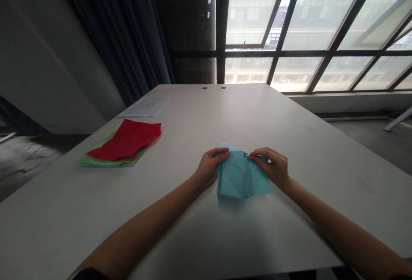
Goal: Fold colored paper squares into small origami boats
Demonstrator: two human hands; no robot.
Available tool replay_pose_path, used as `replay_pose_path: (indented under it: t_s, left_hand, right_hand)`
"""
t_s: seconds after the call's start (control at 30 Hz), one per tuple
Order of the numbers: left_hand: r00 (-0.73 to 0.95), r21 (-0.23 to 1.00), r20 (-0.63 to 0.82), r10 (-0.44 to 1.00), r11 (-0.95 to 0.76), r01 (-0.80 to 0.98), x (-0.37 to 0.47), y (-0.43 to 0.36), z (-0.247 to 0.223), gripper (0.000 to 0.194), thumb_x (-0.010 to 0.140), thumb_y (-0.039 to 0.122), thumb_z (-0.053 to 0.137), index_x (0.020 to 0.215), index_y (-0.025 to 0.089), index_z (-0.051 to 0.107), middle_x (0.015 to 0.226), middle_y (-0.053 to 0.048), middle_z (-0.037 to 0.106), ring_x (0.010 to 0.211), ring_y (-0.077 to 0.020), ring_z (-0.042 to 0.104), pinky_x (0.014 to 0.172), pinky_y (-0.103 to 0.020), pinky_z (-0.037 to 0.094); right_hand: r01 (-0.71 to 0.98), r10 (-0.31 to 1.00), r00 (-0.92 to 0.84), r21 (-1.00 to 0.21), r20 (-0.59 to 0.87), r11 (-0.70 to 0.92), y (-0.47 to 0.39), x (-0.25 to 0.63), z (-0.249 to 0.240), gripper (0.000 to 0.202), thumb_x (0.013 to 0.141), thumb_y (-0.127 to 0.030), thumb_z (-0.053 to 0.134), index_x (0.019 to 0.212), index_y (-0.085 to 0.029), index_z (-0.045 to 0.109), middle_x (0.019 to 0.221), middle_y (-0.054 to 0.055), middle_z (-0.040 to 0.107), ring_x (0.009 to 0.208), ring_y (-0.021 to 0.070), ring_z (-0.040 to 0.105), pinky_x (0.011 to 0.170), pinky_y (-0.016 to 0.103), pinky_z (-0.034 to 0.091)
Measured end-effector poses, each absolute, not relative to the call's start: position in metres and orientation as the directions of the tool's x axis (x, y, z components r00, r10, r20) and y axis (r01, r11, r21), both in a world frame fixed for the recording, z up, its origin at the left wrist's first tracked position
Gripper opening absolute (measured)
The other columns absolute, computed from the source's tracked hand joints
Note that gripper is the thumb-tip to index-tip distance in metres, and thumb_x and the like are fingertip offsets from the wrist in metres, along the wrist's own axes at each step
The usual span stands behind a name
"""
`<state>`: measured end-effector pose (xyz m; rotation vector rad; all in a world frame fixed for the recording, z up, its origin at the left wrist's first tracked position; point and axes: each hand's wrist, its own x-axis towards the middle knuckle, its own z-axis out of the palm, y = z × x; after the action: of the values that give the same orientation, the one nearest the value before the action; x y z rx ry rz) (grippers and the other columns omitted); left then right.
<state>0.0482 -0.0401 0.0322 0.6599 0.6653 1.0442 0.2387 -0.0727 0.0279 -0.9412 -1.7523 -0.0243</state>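
Observation:
A light blue sheet of paper [243,177], creased and partly folded, is held up just above the white table [199,228]. My left hand [210,166] grips its left upper edge, with the thumb in front and the fingers mostly behind it. At the upper right edge, my right hand [273,166] pinches the paper between thumb and fingertips. The sheet's lower edge hangs toward me and casts a shadow on the tabletop. Some fingers and the back of the sheet are hidden.
On the left of the table lies a stack of coloured paper, a red sheet [128,139] on top and green and blue edges [111,164] below. Behind it is a printed white page [146,106]. A dark curtain [125,27] and windows [254,10] stand beyond the table.

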Motion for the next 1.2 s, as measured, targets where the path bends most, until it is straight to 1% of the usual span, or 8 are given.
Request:
replay_pose_path:
  t_s: [0.23, 0.43, 0.6, 0.67, 0.77, 0.83, 0.93, 1.2]
  left_hand:
    - [0.294, 0.761, -0.170, 0.941, 0.315, -0.567, 0.044, -0.035, 0.034, 0.022, 0.048, 0.014, 0.079, 0.066, 0.014, 0.066, 0.060, 0.000, 0.064, 0.055, -0.0091, 0.058, 0.057, -0.021, 0.047]
    - [0.330, 0.793, -0.118, 0.937, 0.289, -0.536, 0.043, -0.037, 0.033, 0.019, 0.051, 0.016, 0.077, 0.066, 0.013, 0.065, 0.058, 0.001, 0.063, 0.053, -0.0079, 0.056, 0.056, -0.020, 0.045]
    - [0.392, 0.796, -0.110, 0.913, 0.317, -0.515, 0.044, -0.042, 0.036, 0.020, 0.051, 0.016, 0.077, 0.065, 0.014, 0.064, 0.060, 0.001, 0.064, 0.054, -0.0090, 0.058, 0.057, -0.021, 0.046]
    - [0.430, 0.795, -0.117, 0.895, 0.344, -0.500, 0.044, -0.043, 0.037, 0.020, 0.051, 0.016, 0.077, 0.065, 0.014, 0.063, 0.062, 0.000, 0.064, 0.056, -0.0102, 0.059, 0.058, -0.022, 0.047]
    - [0.472, 0.799, -0.113, 0.874, 0.363, -0.479, 0.044, -0.042, 0.035, 0.019, 0.053, 0.015, 0.076, 0.067, 0.014, 0.064, 0.063, -0.001, 0.065, 0.057, -0.0112, 0.060, 0.058, -0.022, 0.047]
    - [0.494, 0.803, -0.109, 0.863, 0.369, -0.468, 0.043, -0.042, 0.034, 0.018, 0.054, 0.015, 0.076, 0.069, 0.014, 0.064, 0.064, -0.001, 0.066, 0.057, -0.0116, 0.060, 0.059, -0.023, 0.047]
    - [0.523, 0.807, -0.102, 0.846, 0.378, -0.454, 0.041, -0.041, 0.033, 0.017, 0.056, 0.015, 0.075, 0.070, 0.015, 0.065, 0.067, -0.002, 0.067, 0.059, -0.0121, 0.061, 0.060, -0.023, 0.047]
    - [0.578, 0.811, -0.120, 0.807, 0.416, -0.412, 0.039, -0.040, 0.035, 0.021, 0.054, 0.016, 0.076, 0.073, 0.014, 0.067, 0.068, -0.003, 0.067, 0.061, -0.0126, 0.061, 0.063, -0.024, 0.047]
  right_hand:
    - [0.613, 0.594, -0.004, -0.467, 0.805, 0.637, -0.070, 0.244, 0.029, 0.014, 0.076, -0.016, 0.059, 0.087, -0.023, 0.065, 0.079, 0.003, 0.065, 0.071, 0.0145, 0.060, 0.063, 0.028, 0.049]
    - [0.650, 0.553, -0.183, -0.322, 0.813, 0.688, -0.065, 0.246, 0.030, 0.012, 0.072, -0.016, 0.064, 0.082, -0.022, 0.065, 0.074, 0.003, 0.066, 0.073, 0.0171, 0.059, 0.071, 0.034, 0.046]
    - [0.612, 0.580, -0.248, -0.339, 0.776, 0.715, -0.069, 0.241, 0.031, 0.010, 0.074, -0.016, 0.062, 0.082, -0.021, 0.061, 0.074, 0.003, 0.066, 0.068, 0.0152, 0.060, 0.067, 0.032, 0.046]
    - [0.595, 0.583, -0.266, -0.345, 0.768, 0.726, -0.070, 0.239, 0.031, 0.010, 0.074, -0.016, 0.060, 0.084, -0.020, 0.060, 0.079, 0.004, 0.066, 0.073, 0.0158, 0.061, 0.069, 0.032, 0.047]
    - [0.590, 0.576, -0.282, -0.335, 0.767, 0.735, -0.072, 0.238, 0.031, 0.010, 0.074, -0.015, 0.059, 0.083, -0.020, 0.059, 0.095, 0.008, 0.064, 0.086, 0.0183, 0.060, 0.075, 0.034, 0.048]
    - [0.589, 0.556, -0.298, -0.308, 0.776, 0.747, -0.073, 0.238, 0.031, 0.010, 0.073, -0.014, 0.058, 0.081, -0.020, 0.058, 0.104, 0.011, 0.061, 0.094, 0.0202, 0.057, 0.078, 0.036, 0.047]
    - [0.576, 0.518, -0.338, -0.263, 0.786, 0.774, -0.074, 0.237, 0.031, 0.012, 0.072, -0.013, 0.057, 0.082, -0.020, 0.056, 0.111, 0.011, 0.059, 0.098, 0.0218, 0.055, 0.081, 0.039, 0.046]
    - [0.489, 0.486, -0.353, -0.285, 0.800, 0.824, -0.075, 0.234, 0.032, 0.021, 0.072, -0.007, 0.055, 0.088, -0.020, 0.053, 0.095, 0.007, 0.065, 0.091, 0.0200, 0.058, 0.077, 0.038, 0.048]
